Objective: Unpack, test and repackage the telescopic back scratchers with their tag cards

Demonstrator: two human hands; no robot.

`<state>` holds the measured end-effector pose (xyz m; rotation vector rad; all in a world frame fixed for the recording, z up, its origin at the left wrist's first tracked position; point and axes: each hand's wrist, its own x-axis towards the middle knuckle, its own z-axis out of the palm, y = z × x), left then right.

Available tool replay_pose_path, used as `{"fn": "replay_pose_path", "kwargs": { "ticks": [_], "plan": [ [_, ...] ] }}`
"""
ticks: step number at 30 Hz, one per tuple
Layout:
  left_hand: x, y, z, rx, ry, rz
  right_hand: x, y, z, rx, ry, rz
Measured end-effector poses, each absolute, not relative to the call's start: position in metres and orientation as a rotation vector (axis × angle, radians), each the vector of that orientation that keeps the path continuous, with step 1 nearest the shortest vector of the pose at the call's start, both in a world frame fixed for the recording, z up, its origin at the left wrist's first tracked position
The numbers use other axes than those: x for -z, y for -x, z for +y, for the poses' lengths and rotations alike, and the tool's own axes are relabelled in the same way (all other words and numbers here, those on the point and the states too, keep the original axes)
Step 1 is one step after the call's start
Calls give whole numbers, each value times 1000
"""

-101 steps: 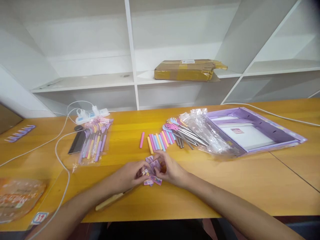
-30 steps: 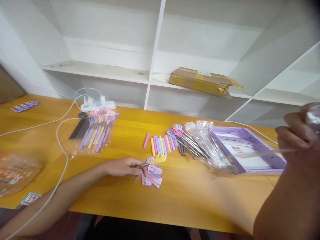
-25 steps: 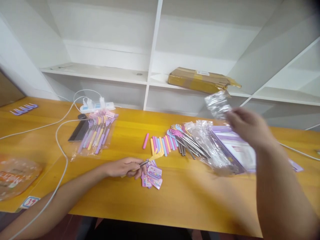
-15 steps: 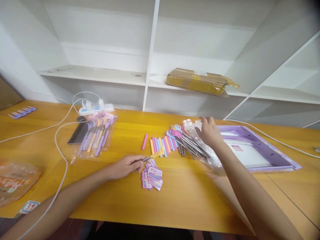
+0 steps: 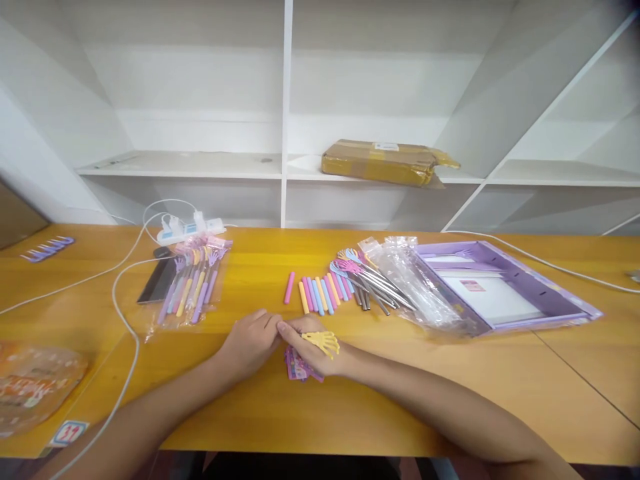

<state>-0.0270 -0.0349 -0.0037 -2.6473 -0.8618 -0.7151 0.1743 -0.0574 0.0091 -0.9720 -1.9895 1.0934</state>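
My left hand [image 5: 253, 341] and my right hand [image 5: 303, 337] meet above the front middle of the table, both closed around a back scratcher. Its yellow hand-shaped head [image 5: 324, 343] sticks out to the right past my right thumb; the rod is hidden in my fingers. Under my right hand lies a pile of small pink and purple printed cards [image 5: 300, 370], partly covered. Just beyond, coloured handle sleeves [image 5: 320, 295] lie side by side, with a single pink sleeve [image 5: 289, 287] to their left. Right of the sleeves are heaped back scratchers [image 5: 375, 283] with bare metal rods.
Clear plastic bags [image 5: 420, 287] lie against an open purple box [image 5: 500, 293] on the right. At left are bagged scratchers [image 5: 193, 280], a power strip [image 5: 190, 231], white cables [image 5: 131, 320] and an orange printed bag [image 5: 37, 387]. A taped carton [image 5: 380, 163] sits on the shelf.
My right hand has come back from the plastic bags to my left hand and closed on the scratcher. The yellow head now points right from my right hand. The view has shifted slightly.
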Motion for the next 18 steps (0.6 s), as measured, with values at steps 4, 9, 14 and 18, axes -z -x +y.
{"fn": "replay_pose_path", "kwargs": {
  "ticks": [4,9,14,18],
  "plan": [
    [7,32,-32,606,2715,-834,-3,-176,-70,-1241,924,-1810],
    [2,24,-35,609,2707,-736,10,-174,-97,-1248,926,-1671],
    [-12,26,-31,713,2646,-684,18,-173,-106,-1250,948,-1483],
    [-20,31,-27,710,2451,-730,4,-181,-99,-1307,984,-1409]
  ]
}}
